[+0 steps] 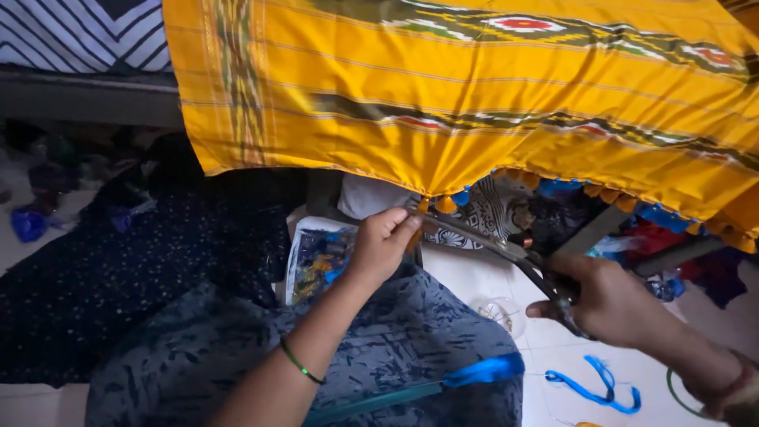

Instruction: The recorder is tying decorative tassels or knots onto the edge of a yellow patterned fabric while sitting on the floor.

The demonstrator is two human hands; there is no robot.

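Yellow woven cloth (474, 95) with green, red and white patterned bands hangs across the top of the view, its upper part cut off by the frame, and a row of small yellow and blue tassels (553, 188) runs along its lower edge. The left hand (381, 245) reaches up to that edge, fingers (399, 225) pinched shut on a tassel at the hem just beside the scissor tips. The right hand (613, 300) grips the handles of a pair of dark scissors (490, 245), whose long blades slant up and left to meet the hem at the pinched spot; the handles are mostly hidden inside the fist, and whether the blades are parted is hard to tell. A thin green bangle (300, 364) circles the left forearm. Below the hands lies the person's lap in grey-blue printed fabric (395, 340), with a blue ribbon (482, 370) across it and a second loose blue ribbon (597, 387) on the pale floor (474, 277). Behind the tassels sits a jumble of coloured scraps, too dim to make out. A dark dotted cloth (118, 269) spreads at the left.
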